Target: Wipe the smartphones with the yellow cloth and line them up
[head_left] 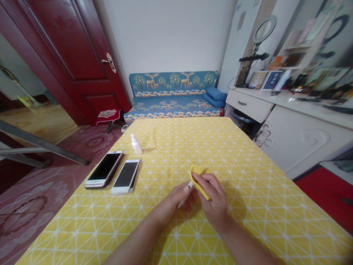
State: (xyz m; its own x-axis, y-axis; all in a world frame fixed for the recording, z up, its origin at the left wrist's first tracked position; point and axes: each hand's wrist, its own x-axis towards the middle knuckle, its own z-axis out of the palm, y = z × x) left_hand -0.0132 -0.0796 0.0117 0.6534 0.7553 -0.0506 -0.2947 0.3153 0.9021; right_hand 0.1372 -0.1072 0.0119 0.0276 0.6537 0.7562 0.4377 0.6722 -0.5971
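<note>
Your right hand (pixel 216 202) has its fingers (pixel 205 180) closed on a folded yellow cloth (pixel 199 183), pinching it upright above the middle of the counter (pixel 248 221), which is covered in a yellow cloth with a white lattice print. Your left hand (pixel 176 203) sits just beside it, its fingers (pixel 183 192) curled around a slim white object (pixel 189 185) whose end touches the yellow cloth. What that object is, you can't tell from this view, as your fingers hide most of it.

Toward the counter's left edge, two smartphones lie side by side, screens up: a rose-toned one (pixel 104 169) and a white one (pixel 126 176). Beyond them stands a small white spray bottle (pixel 136 144). Both phones are well apart from your hands.
</note>
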